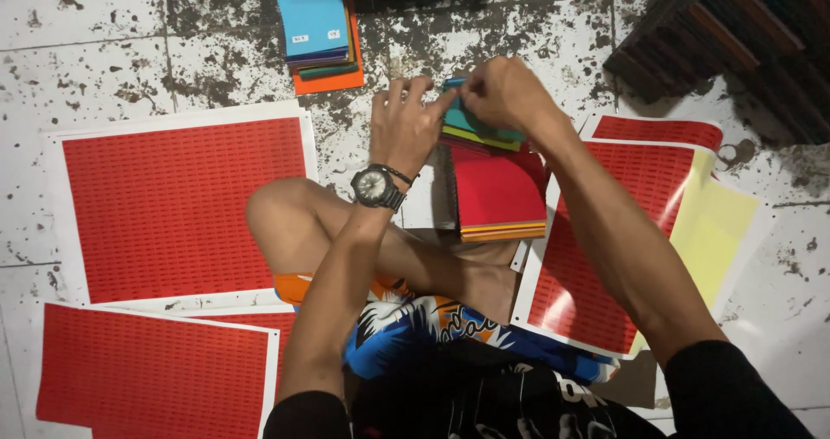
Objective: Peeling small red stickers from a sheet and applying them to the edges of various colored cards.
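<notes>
On the far left, two large red printed sheets with white borders (181, 205) lie flat on the stained, speckled white tile floor (95, 50), one above the other, the lower one (151, 370) partly tucked under the person's bent knee. Further up, near the top edge, a stack of coloured card booklets topped with a blue cover (313, 19) rests on an orange one.

The left hand (402, 128), with a dark round wristwatch (376, 186) on its wrist, is spread with fingers pressed to the left side of a small teal-topped swatch stack of layered coloured paper (471, 128). Just beside it, the right hand (501, 93) is pinched on the upper edge of that same stack, fingertips closed on it. The stack sits on the floor in front of the crossed legs, touching a red-covered booklet with striped multicoloured page edges (497, 192) directly below it.

To the right, more red printed sheets (605, 257) and a pale yellow sheet (713, 231) lie overlapping beneath the right forearm. A dark slatted rack of card stacks (735, 32) fills the upper right corner.
</notes>
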